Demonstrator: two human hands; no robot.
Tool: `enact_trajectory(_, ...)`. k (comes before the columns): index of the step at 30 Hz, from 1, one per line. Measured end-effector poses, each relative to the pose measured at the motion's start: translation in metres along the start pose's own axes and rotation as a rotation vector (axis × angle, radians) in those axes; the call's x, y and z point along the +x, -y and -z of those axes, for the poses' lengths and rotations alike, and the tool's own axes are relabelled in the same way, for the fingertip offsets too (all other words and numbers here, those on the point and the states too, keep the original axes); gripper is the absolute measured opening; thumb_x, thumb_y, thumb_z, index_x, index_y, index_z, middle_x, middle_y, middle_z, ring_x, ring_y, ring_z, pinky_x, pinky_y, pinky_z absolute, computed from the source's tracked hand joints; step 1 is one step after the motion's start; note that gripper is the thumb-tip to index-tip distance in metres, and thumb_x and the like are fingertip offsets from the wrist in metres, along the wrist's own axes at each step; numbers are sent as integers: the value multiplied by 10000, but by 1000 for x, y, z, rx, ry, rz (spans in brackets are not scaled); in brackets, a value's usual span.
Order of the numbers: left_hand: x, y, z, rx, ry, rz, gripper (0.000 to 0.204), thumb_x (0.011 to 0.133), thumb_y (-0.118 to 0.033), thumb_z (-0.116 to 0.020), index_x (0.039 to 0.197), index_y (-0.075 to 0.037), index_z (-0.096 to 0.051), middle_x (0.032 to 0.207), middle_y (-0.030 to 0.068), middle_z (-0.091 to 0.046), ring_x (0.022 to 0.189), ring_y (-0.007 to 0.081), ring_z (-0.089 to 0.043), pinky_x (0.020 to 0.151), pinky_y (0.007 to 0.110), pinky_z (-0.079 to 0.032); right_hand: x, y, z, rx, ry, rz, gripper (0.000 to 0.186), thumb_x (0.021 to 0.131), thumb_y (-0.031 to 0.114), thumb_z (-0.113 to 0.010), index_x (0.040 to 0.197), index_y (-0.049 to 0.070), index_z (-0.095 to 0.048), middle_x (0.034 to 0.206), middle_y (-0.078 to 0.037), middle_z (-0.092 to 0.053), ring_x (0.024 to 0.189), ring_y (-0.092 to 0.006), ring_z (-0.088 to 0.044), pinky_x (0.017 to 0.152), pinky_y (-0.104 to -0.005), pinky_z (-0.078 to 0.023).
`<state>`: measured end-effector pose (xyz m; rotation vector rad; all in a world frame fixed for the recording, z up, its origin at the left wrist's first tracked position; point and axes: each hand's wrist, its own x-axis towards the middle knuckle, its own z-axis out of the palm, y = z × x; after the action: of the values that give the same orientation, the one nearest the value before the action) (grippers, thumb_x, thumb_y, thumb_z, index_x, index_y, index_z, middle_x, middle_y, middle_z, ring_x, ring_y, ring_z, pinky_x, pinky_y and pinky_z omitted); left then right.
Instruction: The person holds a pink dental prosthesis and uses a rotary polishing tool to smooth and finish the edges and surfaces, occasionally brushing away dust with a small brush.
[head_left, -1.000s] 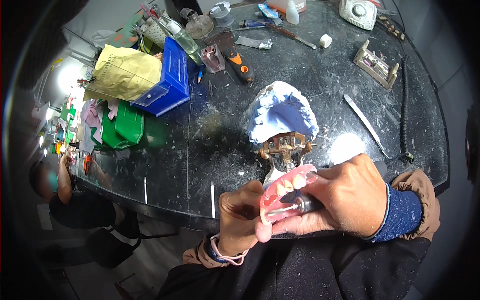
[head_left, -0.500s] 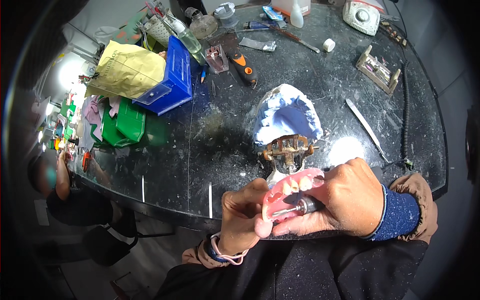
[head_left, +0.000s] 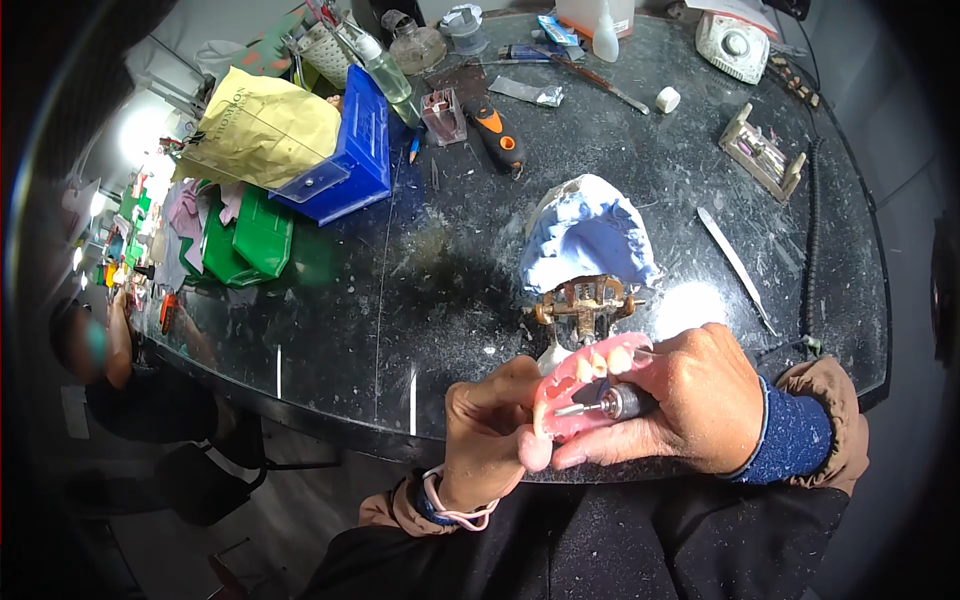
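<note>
**Denture (head_left: 557, 388) in both hands' reach over a dusty bench (head_left: 450, 300)**

At lower centre, the left hand (head_left: 485, 430) pinches the pink denture between thumb and fingers; the right hand (head_left: 705, 400) is curled closed around a rotary handpiece (head_left: 627, 402). White powder flecks the black surface. A bluish dental cast (head_left: 590, 245) sits mid-frame by a brass-coloured articulator (head_left: 588, 302). A blue bin (head_left: 358, 165) and green bin (head_left: 262, 240) stand upper left; a co-worker (head_left: 150, 405) is at far left.

Two hands (head_left: 705, 400), one denture (head_left: 586, 368), one handpiece (head_left: 624, 402), one blue mould (head_left: 590, 245), one articulator (head_left: 586, 304), one knife (head_left: 736, 269), one blue bin (head_left: 366, 165), one yellow bag (head_left: 268, 130), one co-worker (head_left: 145, 402), one table (head_left: 440, 315).
</note>
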<state>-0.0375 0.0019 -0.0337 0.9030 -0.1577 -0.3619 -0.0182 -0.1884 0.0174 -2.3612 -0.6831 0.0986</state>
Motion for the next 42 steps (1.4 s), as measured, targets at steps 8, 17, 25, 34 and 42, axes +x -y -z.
enact_trajectory(8,-2,6,13,147,3,-92,341,741,-180,-693,963,66,-616,1022,146,-624,882,219,-634,847,365,-510,-3,10,2,-141,-42,-11,573,728,638,-552,638,83,-658,456,-95,-521,377,-253,-540,362,-336,-399)
enact_trajectory(17,2,1,-5,8,-54,-65,421,703,-246,-772,1018,-4,-634,920,84,-609,873,166,-613,796,298,-515,-5,9,1,-186,-39,19,563,751,608,-549,606,69,-623,424,-77,-499,367,-234,-537,355,-328,-390)
enact_trajectory(25,-2,4,-3,18,-70,-57,408,718,-261,-762,1000,5,-636,942,96,-607,865,173,-616,795,312,-510,-6,12,0,-244,-99,21,578,730,624,-547,564,71,-589,391,-68,-456,356,-218,-528,351,-324,-377)
enact_trajectory(34,-2,3,1,-79,-94,75,389,727,-243,-758,986,22,-640,925,84,-611,849,181,-622,788,312,-512,-6,14,4,-267,-136,20,564,761,593,-527,591,59,-588,434,-63,-490,389,-222,-552,354,-323,-393)
enact_trajectory(42,-5,4,4,-85,-64,92,430,699,-241,-779,972,57,-633,930,86,-619,868,199,-625,787,315,-512,-7,15,9,-273,-54,31,509,657,560,-689,619,58,-616,475,-35,-519,414,-196,-556,372,-286,-391)
